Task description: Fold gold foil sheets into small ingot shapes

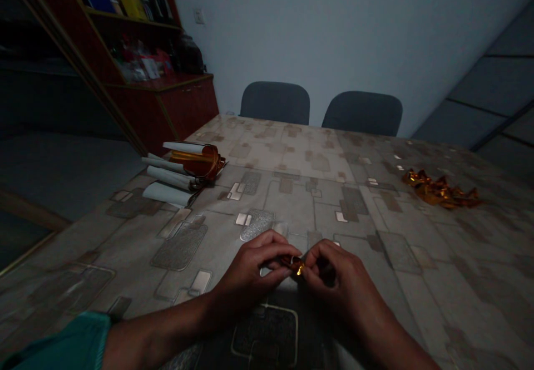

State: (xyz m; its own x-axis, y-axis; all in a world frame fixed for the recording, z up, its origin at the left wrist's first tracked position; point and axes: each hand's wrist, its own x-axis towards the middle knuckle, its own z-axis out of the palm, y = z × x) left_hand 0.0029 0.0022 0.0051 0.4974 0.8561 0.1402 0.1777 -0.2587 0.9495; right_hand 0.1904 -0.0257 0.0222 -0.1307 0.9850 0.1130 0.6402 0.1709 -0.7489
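Near the front of the table, my left hand (pixel 267 260) and my right hand (pixel 334 267) meet around a small folded piece of gold foil paper (pixel 299 270). The left fingertips pinch its left end, while the right thumb and fingers close on its right side. Most of the piece is hidden by my fingers. To the far right lies a row of folded gold foil paper pieces (pixel 442 191), resting against each other. At the left, a stack of curled sheets (pixel 194 164), gold on one face and pale on the other, lies on the table.
A patterned cover spreads over the table (pixel 287 192). Two grey chairs (pixel 275 103) stand at its far side, before a pale wall (pixel 317 36). A reddish-brown cabinet (pixel 187 105) with loaded shelves stands at the back left.
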